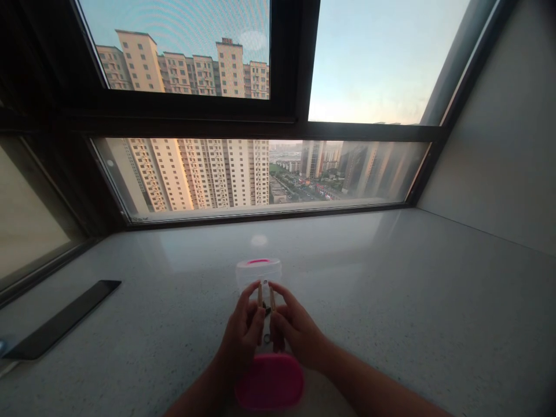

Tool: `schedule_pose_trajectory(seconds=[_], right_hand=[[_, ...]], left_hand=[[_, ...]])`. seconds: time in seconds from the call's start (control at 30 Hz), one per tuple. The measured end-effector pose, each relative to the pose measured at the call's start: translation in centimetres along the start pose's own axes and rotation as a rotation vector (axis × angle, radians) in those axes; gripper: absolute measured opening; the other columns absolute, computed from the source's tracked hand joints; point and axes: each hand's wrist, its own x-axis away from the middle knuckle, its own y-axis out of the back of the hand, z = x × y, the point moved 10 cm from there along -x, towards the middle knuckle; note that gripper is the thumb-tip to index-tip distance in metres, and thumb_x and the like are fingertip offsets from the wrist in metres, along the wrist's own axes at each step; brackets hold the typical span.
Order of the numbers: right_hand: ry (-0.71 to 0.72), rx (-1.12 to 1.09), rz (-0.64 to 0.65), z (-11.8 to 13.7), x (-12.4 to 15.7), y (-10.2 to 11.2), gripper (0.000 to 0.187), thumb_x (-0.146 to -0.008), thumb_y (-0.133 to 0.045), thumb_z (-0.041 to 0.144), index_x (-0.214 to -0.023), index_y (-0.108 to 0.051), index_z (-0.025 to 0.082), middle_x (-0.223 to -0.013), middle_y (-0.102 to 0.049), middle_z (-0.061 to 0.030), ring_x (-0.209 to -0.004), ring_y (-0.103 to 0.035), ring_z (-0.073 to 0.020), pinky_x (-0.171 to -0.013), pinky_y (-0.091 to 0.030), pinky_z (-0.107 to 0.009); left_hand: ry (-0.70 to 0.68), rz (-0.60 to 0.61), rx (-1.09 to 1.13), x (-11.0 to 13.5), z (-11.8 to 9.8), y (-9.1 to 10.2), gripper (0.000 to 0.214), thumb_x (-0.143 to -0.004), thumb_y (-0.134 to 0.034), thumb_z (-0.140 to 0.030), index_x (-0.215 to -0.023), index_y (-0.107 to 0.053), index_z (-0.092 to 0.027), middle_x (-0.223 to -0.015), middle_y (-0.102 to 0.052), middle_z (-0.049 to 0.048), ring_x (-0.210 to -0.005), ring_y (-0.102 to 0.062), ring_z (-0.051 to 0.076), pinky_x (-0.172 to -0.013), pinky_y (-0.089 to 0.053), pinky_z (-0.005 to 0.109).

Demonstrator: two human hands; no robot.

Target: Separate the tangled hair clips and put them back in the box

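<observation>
My left hand point(244, 336) and my right hand point(296, 331) meet over a speckled white counter point(391, 301). Between them they pinch a small wooden clothespin point(266, 298), its two light prongs pointing up. Each hand grips one side with fingers closed. Just behind the clothespin stands a clear plastic container point(259, 272) with a pink rim. A pink lid point(270, 380) lies flat on the counter below my wrists, close to me.
A dark flat phone-like slab point(65, 318) lies on the counter at the left. A large window point(260, 174) with a dark frame runs along the back, looking onto tall apartment blocks. A grey wall point(499, 156) closes the right side.
</observation>
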Motion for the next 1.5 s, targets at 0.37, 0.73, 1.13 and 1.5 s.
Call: schedule_pose_trajectory(seconds=[0.37,0.73,1.13,1.5], right_hand=[[-0.025,-0.015,0.009,-0.8,0.0,0.0,0.058,-0.089,-0.048,0.037,-0.138,-0.021,0.023,-0.064,-0.054,0.0049,-0.044,-0.049,-0.0089,-0.046,-0.045,-0.024],[-0.041,-0.029,0.024,-0.8,0.1,-0.1,0.058,-0.089,-0.048,0.037,-0.139,-0.021,0.025,-0.065,-0.053,0.0052,-0.045,-0.049,-0.0086,-0.046,-0.044,-0.023],[-0.043,-0.031,0.038,-0.5,0.2,-0.3,0.057,-0.089,-0.047,0.035,-0.138,-0.021,0.024,-0.064,-0.053,0.0055,-0.044,-0.049,-0.008,-0.044,-0.044,-0.022],[-0.039,-0.039,0.013,-0.9,0.3,-0.1,0.062,-0.09,-0.048,0.035,-0.141,-0.015,0.026,-0.064,-0.053,0.0055,-0.043,-0.048,-0.0079,-0.043,-0.043,-0.022]], left_hand=[[0.025,-0.001,0.013,0.0,0.3,0.0,0.052,-0.088,-0.046,-0.039,-0.134,-0.029,-0.02,-0.07,-0.052,-0.0032,-0.047,-0.043,0.008,-0.045,-0.037,0.021],[0.019,-0.019,0.012,0.1,0.1,0.0,0.049,-0.089,-0.045,-0.036,-0.133,-0.031,-0.019,-0.069,-0.052,-0.0033,-0.047,-0.043,0.008,-0.045,-0.038,0.02],[0.024,-0.015,0.0,0.0,0.6,0.1,0.056,-0.089,-0.044,-0.036,-0.139,-0.027,-0.019,-0.067,-0.046,-0.0045,-0.049,-0.042,0.008,-0.047,-0.037,0.021],[0.015,-0.022,-0.015,0.0,1.1,0.2,0.056,-0.089,-0.044,-0.036,-0.14,-0.027,-0.019,-0.067,-0.046,-0.0043,-0.048,-0.042,0.008,-0.046,-0.037,0.021]])
